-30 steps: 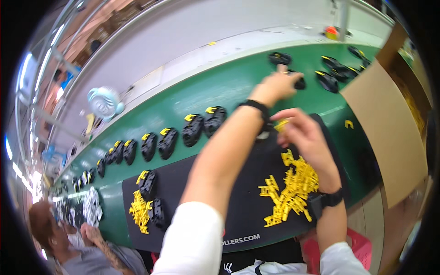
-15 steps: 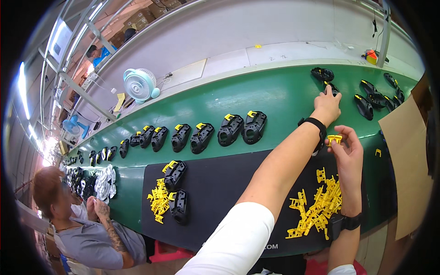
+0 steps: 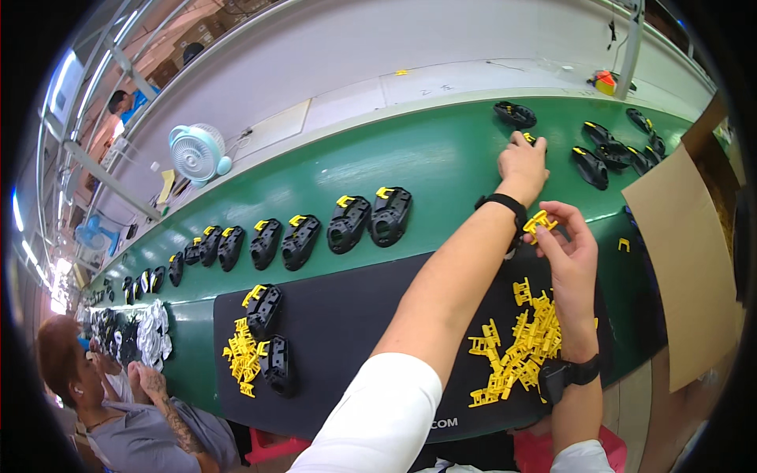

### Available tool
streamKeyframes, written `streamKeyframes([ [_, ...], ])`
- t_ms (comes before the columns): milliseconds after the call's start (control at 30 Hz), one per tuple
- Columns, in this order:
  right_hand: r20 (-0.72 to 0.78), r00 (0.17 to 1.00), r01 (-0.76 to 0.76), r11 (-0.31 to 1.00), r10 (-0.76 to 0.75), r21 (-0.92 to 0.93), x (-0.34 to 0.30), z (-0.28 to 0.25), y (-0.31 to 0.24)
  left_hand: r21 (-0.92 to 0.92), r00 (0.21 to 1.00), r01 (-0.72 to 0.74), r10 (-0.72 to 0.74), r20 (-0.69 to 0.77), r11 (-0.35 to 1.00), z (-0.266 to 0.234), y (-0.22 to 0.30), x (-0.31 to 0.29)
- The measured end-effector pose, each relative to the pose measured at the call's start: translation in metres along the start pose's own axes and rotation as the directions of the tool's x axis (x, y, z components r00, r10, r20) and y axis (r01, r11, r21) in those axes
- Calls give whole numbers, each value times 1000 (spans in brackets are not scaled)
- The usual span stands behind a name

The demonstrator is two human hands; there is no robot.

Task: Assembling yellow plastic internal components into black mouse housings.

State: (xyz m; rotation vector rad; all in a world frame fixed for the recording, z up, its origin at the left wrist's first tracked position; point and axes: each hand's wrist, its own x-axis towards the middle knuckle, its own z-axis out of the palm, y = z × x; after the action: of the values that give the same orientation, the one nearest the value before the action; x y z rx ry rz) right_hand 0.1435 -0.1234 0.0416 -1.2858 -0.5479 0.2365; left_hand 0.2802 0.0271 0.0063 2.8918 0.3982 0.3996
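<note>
My left hand [image 3: 522,169] stretches to the far side of the green table. Its fingers close on a black plastic shell with a yellow clip, mostly hidden beneath them. Just beyond lies another black shell [image 3: 515,115]. My right hand [image 3: 569,244] is raised over the near right, pinching a yellow plastic clip [image 3: 540,226] between thumb and fingers. Below it, a heap of yellow clips [image 3: 532,339] lies on the black mat [image 3: 371,331]. Two black shells with yellow clips, one of them an upper shell [image 3: 264,309], rest at the mat's left beside a smaller clip pile [image 3: 243,356].
A row of black shells [image 3: 344,225] with yellow clips runs leftward along the green table [image 3: 441,165]. More shells [image 3: 590,167] lie at the far right, near a cardboard sheet [image 3: 686,284]. A fan [image 3: 197,152] stands at the back left. A co-worker [image 3: 134,426] sits at left.
The whole view has shifted, so the table's things appear further left. My right hand has tilted its yellow clip. My left hand stays at the far shell, now covering more of it.
</note>
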Motion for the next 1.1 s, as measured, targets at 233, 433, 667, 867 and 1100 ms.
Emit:
streamKeyframes([
  [233,-117,992,48,997,-41,59,0,4,-12,-477,973,30,-135,-187,878,-30,-30,-18],
  [433,-70,995,77,994,-71,75,-3,-8,-6,-947,974,219,106,199,-234,-94,-63,-135],
  [667,227,974,38,988,-2,-153,-28,26,-14,-908,989,134,-9,149,-397,-104,-72,-273],
  [867,300,914,377,843,-272,-384,-33,41,-6,-968,991,84,-80,105,-235,-86,-71,-291],
  [1100,363,890,426,788,-276,-445,-38,42,1,-980,992,40,-110,62,-196,-80,-67,-297],
])
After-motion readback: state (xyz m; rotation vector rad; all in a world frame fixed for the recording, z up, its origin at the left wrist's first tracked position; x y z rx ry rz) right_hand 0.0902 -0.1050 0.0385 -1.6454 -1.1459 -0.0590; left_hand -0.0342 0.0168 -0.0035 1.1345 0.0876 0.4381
